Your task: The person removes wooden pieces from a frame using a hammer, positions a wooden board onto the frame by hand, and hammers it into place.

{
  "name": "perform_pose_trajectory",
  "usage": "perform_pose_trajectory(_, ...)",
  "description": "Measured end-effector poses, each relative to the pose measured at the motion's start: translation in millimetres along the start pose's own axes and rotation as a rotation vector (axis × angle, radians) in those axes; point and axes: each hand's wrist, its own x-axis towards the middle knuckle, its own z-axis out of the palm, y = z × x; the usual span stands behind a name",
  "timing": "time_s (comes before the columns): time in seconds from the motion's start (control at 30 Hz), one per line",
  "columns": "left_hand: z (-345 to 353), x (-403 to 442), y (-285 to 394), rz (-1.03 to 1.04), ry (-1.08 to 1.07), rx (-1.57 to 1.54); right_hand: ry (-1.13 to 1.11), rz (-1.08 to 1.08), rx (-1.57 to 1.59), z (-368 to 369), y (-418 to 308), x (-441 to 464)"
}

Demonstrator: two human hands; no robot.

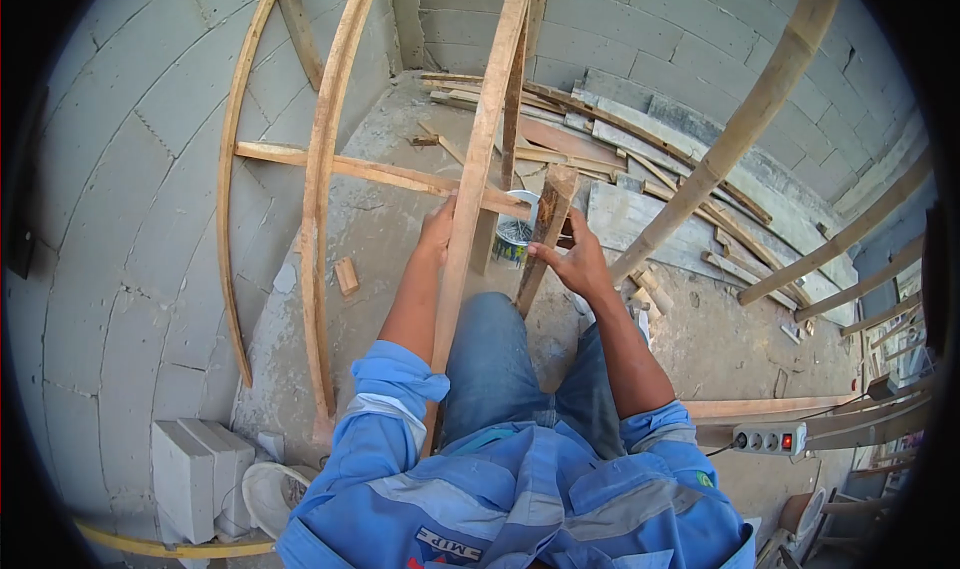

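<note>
My left hand [436, 233] is at the horizontal wooden crosspiece [385, 174], its partly visible fingers closed against it. The long upright wooden beam [480, 159] passes in front and hides part of that hand. My right hand [580, 262] grips a short, rough-topped wooden post [550, 214], thumb across its near face and fingers behind. Between the beam and the post, a bucket [514, 237] holding many nails shows beyond the crosspiece. My knees are on either side of the post's lower end.
Two curved-looking wooden uprights [318, 189] stand left, by the block wall [140, 229]. Planks and boards [640, 204] lie along the far wall. Bamboo poles [725, 149] slant on the right. A power strip [768, 439] with a lit red switch is at lower right; grey blocks [185, 479] stand lower left.
</note>
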Motion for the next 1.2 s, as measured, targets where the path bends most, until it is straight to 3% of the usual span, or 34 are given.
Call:
perform_pose_trajectory(0.3, 5, 18, 1, -0.049, -0.042, -0.072, -0.147, 0.055, -0.189, 39, -13, 43)
perform_pose_trajectory(0.6, 5, 34, 7, -0.053, -0.116, -0.169, -0.083, 0.015, -0.044, 54, 3, 67)
perform_pose_trajectory(0.9, 11, 39, -1, 0.136, 0.027, -0.123, -0.108, -0.038, 0.073, 63, 14, 88)
perform_pose_trajectory(1.1, 1, 55, -6, 0.176, 0.102, 0.121, 0.056, -0.279, -0.339, 66, 28, 90)
perform_pose_trajectory(1.2, 13, 28, 13, 0.170, -0.038, 0.021, 0.024, -0.292, -0.300, 64, 33, 93)
